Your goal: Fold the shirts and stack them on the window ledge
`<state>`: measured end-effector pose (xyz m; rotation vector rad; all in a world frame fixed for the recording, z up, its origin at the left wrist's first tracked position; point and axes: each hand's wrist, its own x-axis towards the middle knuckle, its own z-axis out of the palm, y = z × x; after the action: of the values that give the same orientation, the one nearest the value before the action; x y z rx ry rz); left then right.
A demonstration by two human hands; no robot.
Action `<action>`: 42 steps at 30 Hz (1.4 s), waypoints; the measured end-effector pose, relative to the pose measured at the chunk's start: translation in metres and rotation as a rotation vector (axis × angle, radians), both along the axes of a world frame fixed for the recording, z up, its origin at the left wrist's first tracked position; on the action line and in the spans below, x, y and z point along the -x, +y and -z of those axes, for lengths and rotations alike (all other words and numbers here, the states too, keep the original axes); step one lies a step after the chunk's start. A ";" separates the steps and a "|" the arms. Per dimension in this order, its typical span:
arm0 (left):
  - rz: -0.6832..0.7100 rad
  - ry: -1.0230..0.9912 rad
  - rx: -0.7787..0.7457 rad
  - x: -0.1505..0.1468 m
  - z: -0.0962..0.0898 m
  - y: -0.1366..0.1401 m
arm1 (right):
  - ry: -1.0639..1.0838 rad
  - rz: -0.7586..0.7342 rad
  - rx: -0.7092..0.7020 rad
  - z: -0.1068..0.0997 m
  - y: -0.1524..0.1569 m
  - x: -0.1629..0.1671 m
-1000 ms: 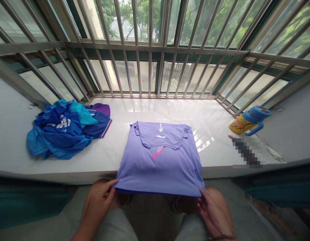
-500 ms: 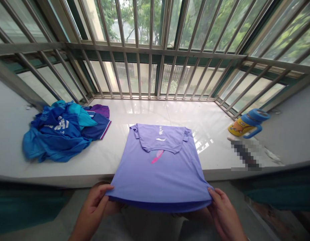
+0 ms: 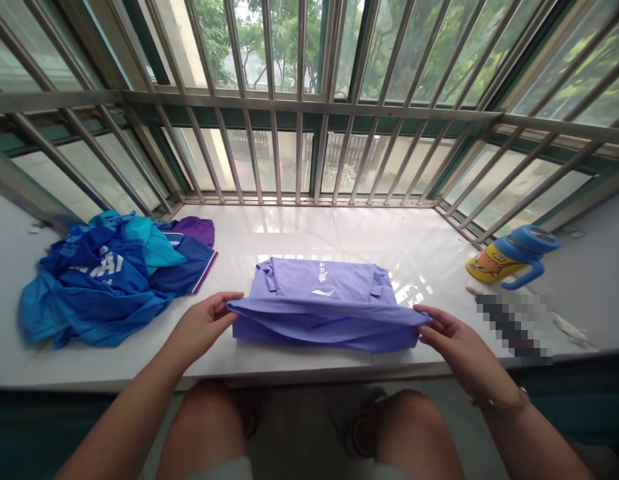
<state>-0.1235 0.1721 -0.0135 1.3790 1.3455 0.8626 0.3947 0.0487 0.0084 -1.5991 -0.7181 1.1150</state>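
Observation:
A lavender T-shirt (image 3: 319, 327) lies on the white sill, its hem lifted and brought over toward the upper part. White lettering and a white logo show on its folded-down top panel; the pink mark lower down is covered. My left hand (image 3: 209, 323) pinches the left corner of the hem between thumb and fingers. At the opposite corner, my right hand (image 3: 447, 333) grips the hem the same way. Between the hands the hem hangs in a loose, slightly sagging band above the shirt's lower fold.
A heap of blue, turquoise and purple clothes (image 3: 109, 273) sits on the left of the white sill (image 3: 309, 227). To the right stands a blue and yellow bottle (image 3: 512, 257) with a handle, near a blurred-out dark object (image 3: 512, 327). Metal bars (image 3: 299, 153) run along the windows behind.
Both hands have moved up and away from me, carrying the shirt's hem from beyond the sill's front edge over onto the shirt. The pink mark is now hidden.

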 end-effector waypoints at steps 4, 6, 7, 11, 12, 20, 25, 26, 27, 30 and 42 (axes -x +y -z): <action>-0.044 -0.093 0.087 -0.027 0.005 0.075 | -0.385 -0.127 -0.032 0.007 0.066 -0.021; -0.061 -0.069 0.131 -0.039 0.017 0.108 | -0.482 -0.150 -0.049 0.019 0.099 -0.028; -0.072 -0.015 0.135 -0.045 0.024 0.123 | -0.518 -0.159 -0.045 0.026 0.114 -0.031; -0.119 0.219 0.108 -0.061 0.053 0.163 | -0.685 -0.204 0.078 0.057 0.164 -0.038; -0.129 0.255 0.100 -0.063 0.058 0.169 | -0.727 -0.208 0.106 0.064 0.172 -0.040; 0.037 0.455 -0.362 -0.054 0.073 0.182 | -0.922 -0.319 -0.146 0.083 0.168 -0.057; 0.352 0.501 -0.505 -0.048 0.072 0.188 | -1.110 -0.620 -0.342 0.080 0.164 -0.065; 0.355 0.509 -0.480 -0.047 0.072 0.191 | -1.097 -0.634 -0.311 0.080 0.166 -0.065; 0.344 0.516 -0.446 -0.047 0.071 0.195 | -1.065 -0.632 -0.269 0.079 0.170 -0.066; 0.270 0.531 -0.293 -0.047 0.069 0.207 | -0.975 -0.549 -0.107 0.076 0.184 -0.067; -0.043 0.526 -0.266 -0.062 0.082 0.204 | -1.102 -0.172 0.215 0.081 0.202 -0.045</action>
<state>-0.0611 0.3757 -0.0955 1.8791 1.7022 0.7538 0.4394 0.2510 -0.0728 -2.3564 -1.4873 0.3280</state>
